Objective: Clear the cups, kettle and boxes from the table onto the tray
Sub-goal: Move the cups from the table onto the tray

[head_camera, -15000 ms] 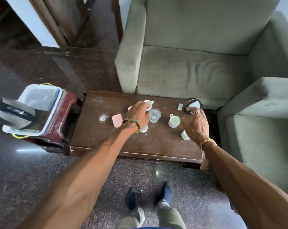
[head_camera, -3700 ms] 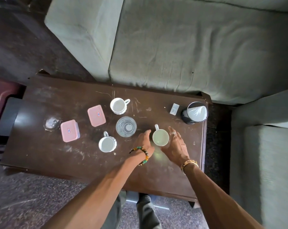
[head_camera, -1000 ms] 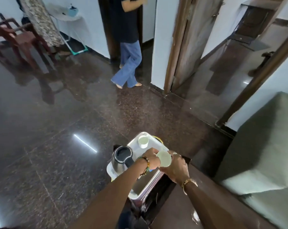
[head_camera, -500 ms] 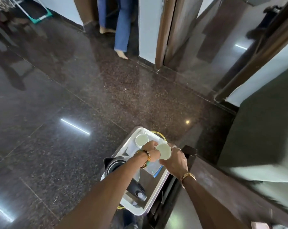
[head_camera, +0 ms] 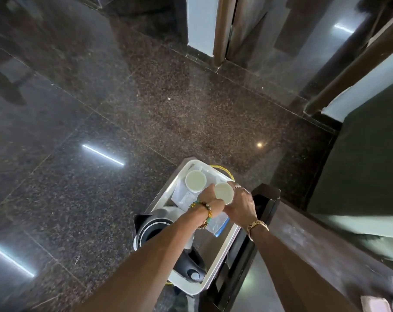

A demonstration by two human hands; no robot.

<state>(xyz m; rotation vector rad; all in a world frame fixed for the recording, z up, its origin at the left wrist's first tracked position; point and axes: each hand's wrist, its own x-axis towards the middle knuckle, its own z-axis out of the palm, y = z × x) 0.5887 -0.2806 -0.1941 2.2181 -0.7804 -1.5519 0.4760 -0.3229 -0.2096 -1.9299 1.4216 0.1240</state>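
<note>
Grip, head view: left hand [head_camera: 210,200] and right hand [head_camera: 241,204] both curl round one white cup [head_camera: 224,192]. Left fingers are on its left wall, and right fingers wrap the far and right side. Cup is upright, mouth up, inside looks empty. It sits over the far end of the tray [head_camera: 221,255]. Cannot tell if its base touches the tray floor, because the hands hide it. Beaded bracelet [head_camera: 205,213] on left wrist, gold bangle [head_camera: 258,225] on right wrist, rings on right fingers.

Just left of the grip and a bit beyond it: second cup [head_camera: 195,180], white, upright, standing on the tray. Its rim is close to the held cup's; contact unclear.

Under the grip, toward the body: clear plastic packet [head_camera: 218,224] lying flat on the tray, partly hidden by both wrists.

Further toward the body and left of the grip: kettle [head_camera: 155,229] on the tray, dark mouth showing, black handle [head_camera: 191,264] at the near end. Left forearm crosses over it.

Right of the grip: dark stand [head_camera: 264,200] beside the tray edge, then the brown table [head_camera: 314,255] running to the bottom right. Well toward the body and right of the grip: pink box [head_camera: 374,304] on the table, cut by the frame edge.

Beyond the grip: dark polished floor [head_camera: 123,109] with light reflections. Far right of the grip: dark sofa [head_camera: 371,165].
</note>
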